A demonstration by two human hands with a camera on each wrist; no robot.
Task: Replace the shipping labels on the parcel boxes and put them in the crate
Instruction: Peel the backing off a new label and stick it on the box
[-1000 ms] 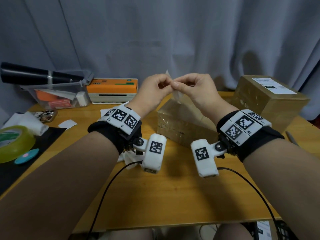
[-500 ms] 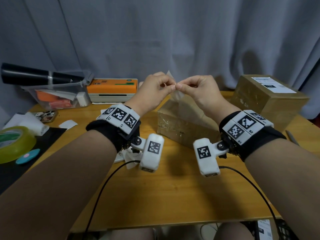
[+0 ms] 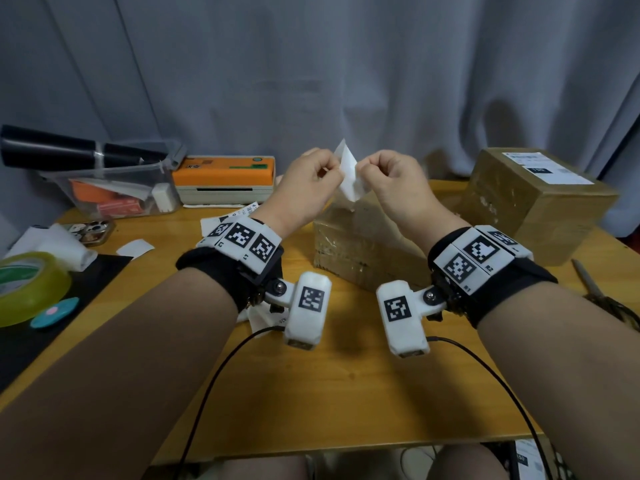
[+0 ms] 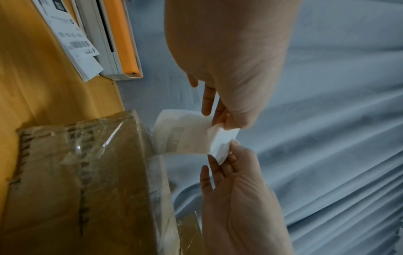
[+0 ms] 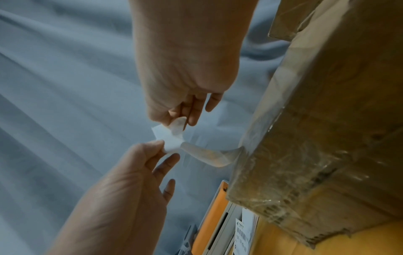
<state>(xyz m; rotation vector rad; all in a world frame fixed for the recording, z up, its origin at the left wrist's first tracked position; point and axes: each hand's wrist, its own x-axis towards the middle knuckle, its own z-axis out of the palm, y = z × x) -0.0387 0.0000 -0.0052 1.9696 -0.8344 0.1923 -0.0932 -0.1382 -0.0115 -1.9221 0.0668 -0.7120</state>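
Both hands are raised above a tape-wrapped cardboard box point(image 3: 363, 244) in the middle of the table. Between them they pinch a small white label point(image 3: 348, 178). My left hand point(image 3: 329, 169) holds one layer at its top edge and my right hand point(image 3: 367, 168) holds the other. In the left wrist view the label point(image 4: 185, 136) hangs just past the box point(image 4: 76, 181), its two layers parted at the corner. In the right wrist view the right hand point(image 5: 176, 120) pinches a curling strip. A second, larger box point(image 3: 540, 195) bearing a label point(image 3: 547, 168) stands at the right. No crate shows.
An orange-topped label printer point(image 3: 223, 174) and a clear bin point(image 3: 114, 188) stand at the back left. Loose labels point(image 3: 239, 216) lie before the printer. A tape roll point(image 3: 24, 289) sits on a black mat point(image 3: 52, 323) at the left edge. A slim tool point(image 3: 588, 282) lies far right. A grey curtain hangs behind.
The hands have drawn a little apart and risen slightly. The label's two layers now spread open between the fingertips, where earlier the fingertips met.
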